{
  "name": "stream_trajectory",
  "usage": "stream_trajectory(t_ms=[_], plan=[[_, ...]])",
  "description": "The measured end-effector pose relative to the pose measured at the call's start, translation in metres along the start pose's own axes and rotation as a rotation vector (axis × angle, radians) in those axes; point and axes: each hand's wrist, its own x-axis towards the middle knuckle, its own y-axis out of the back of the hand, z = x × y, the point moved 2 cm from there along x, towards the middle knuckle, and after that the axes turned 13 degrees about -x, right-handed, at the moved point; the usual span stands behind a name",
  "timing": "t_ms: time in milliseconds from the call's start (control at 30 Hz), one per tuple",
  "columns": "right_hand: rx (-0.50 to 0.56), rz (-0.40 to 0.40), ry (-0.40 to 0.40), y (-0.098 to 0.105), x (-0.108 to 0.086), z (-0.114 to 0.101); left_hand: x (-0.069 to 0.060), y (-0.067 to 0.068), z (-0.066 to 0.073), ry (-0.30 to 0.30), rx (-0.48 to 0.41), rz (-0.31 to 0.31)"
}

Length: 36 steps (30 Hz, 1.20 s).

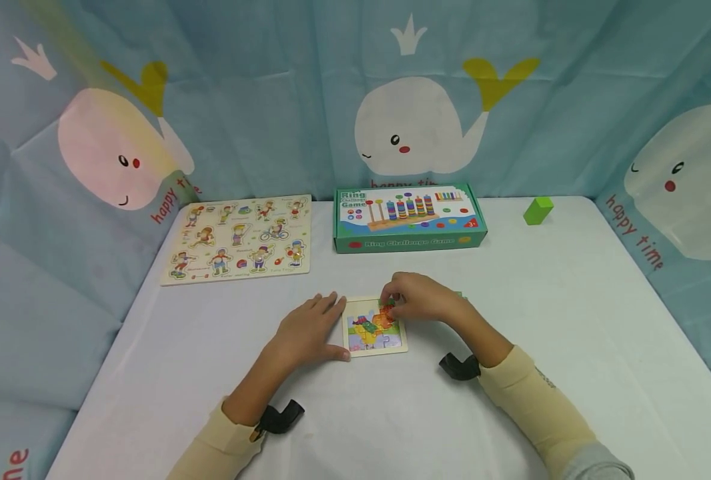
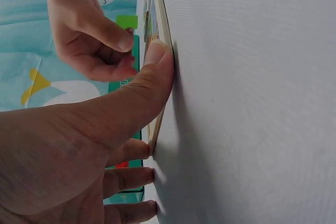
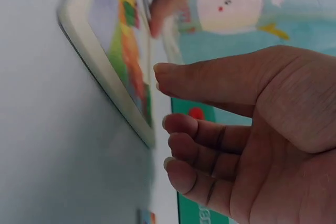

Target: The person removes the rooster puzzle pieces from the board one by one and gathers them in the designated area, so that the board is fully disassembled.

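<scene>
A small square puzzle (image 1: 374, 353) with a pale wooden frame and a colourful picture lies flat on the white table. My left hand (image 1: 309, 331) steadies its left side, fingers spread, with the thumb (image 2: 157, 53) on the near edge and fingertips by the upper left corner. Over the puzzle's upper right part is my right hand (image 1: 418, 297), its fingers bent and thumb near the index finger. Red shows beside those fingertips in the head view; whether they pinch a piece I cannot tell. In the right wrist view the hand (image 3: 252, 124) is beside the frame (image 3: 100, 77).
A peg board (image 1: 241, 240) with child figures lies at the back left. Behind the puzzle is a green ring game box (image 1: 409, 220); a green block (image 1: 538, 211) stands at the back right. A small green item (image 1: 460, 294) shows partly behind my right forearm.
</scene>
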Motion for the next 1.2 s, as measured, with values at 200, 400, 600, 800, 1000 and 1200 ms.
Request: stream_trajectory(t_ms=[200, 400, 600, 800, 1000, 1200], plan=[[-0.036, 0.013, 0.003, -0.01, 0.005, -0.009, 0.001, 0.0, -0.001, 0.009, 0.002, -0.011], [-0.057, 0.055, 0.008, -0.011, 0.004, -0.011, 0.001, -0.001, -0.002, 0.007, 0.004, -0.014], [-0.072, 0.095, 0.019, -0.012, 0.004, -0.012, 0.001, -0.001, -0.002, -0.006, 0.009, -0.003], [-0.073, 0.088, 0.02, -0.012, 0.004, -0.016, 0.002, -0.002, -0.003, -0.002, 0.003, -0.003], [-0.082, 0.085, 0.005, -0.013, 0.005, -0.016, 0.001, -0.003, -0.003, 0.004, -0.006, -0.007], [-0.082, 0.095, 0.014, -0.012, 0.005, -0.016, 0.001, -0.003, -0.003, 0.0, 0.004, -0.002]])
